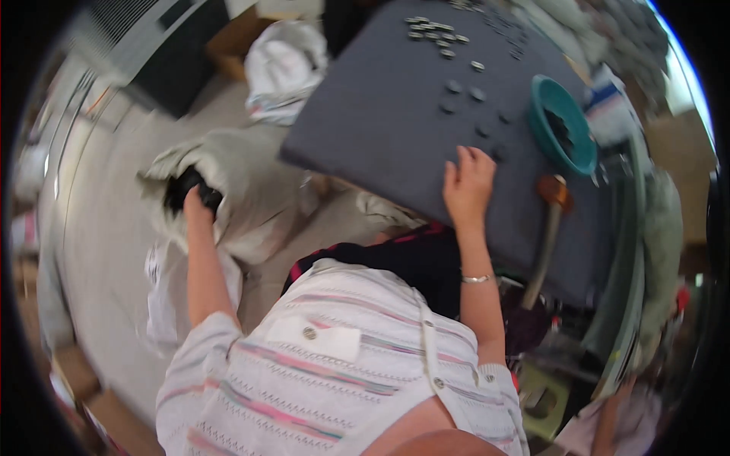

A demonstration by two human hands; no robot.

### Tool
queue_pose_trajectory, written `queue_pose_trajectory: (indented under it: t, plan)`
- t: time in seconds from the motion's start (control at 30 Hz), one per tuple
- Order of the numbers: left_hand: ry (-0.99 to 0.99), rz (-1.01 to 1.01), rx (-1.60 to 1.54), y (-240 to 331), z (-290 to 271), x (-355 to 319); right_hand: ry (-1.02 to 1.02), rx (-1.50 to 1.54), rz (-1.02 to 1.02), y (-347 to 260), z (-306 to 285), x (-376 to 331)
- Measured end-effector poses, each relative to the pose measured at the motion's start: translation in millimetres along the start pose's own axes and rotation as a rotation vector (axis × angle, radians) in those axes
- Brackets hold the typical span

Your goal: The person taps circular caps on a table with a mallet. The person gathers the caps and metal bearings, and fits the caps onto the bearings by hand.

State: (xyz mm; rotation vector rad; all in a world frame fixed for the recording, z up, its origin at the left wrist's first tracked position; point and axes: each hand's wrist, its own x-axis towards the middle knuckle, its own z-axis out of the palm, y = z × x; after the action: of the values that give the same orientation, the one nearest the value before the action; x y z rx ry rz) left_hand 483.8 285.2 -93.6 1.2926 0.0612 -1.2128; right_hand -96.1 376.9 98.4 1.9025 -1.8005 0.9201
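Note:
My left hand (pixel 198 201) reaches into the mouth of a pale woven sack (pixel 262 197) on the left. Dark pieces (pixel 180 188) fill the opening, and my fingers are hidden among them. Over the grey-covered table (pixel 372 106) is my right hand (pixel 470 182), thumb apart from the loosely bent fingers, with nothing seen in it. Just beyond its fingertips lies a small dark round piece (pixel 498 152). Several similar grey discs (pixel 477 95) are scattered farther up the table. Smaller ring-like pieces with light rims (pixel 437 34) lie in a group toward the far edge.
A teal basin (pixel 540 114) with dark pieces inside stands at the table's right. Near it lies a hammer (pixel 546 243) with a wooden handle and an orange-brown head. A white sack (pixel 285 68) and a grey cabinet (pixel 171 57) stand at the far left.

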Motion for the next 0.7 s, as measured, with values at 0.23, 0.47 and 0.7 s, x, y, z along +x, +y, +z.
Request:
queue_pose_trajectory:
  t: [0.23,0.47,0.7]
  plan:
    - [-0.24,1.432,0.669,-4.5,198.4,-118.9,0.022,0.015,0.033,1.7,2.3,3.8]
    - [-1.318,1.317,0.967,-118.9,371.3,-278.4,0.081,-0.052,0.005,-1.5,-5.8,5.1]
    - [-1.201,1.688,1.397,-199.9,422.4,-289.9,-0.007,-0.195,0.356,6.0,0.5,0.2]
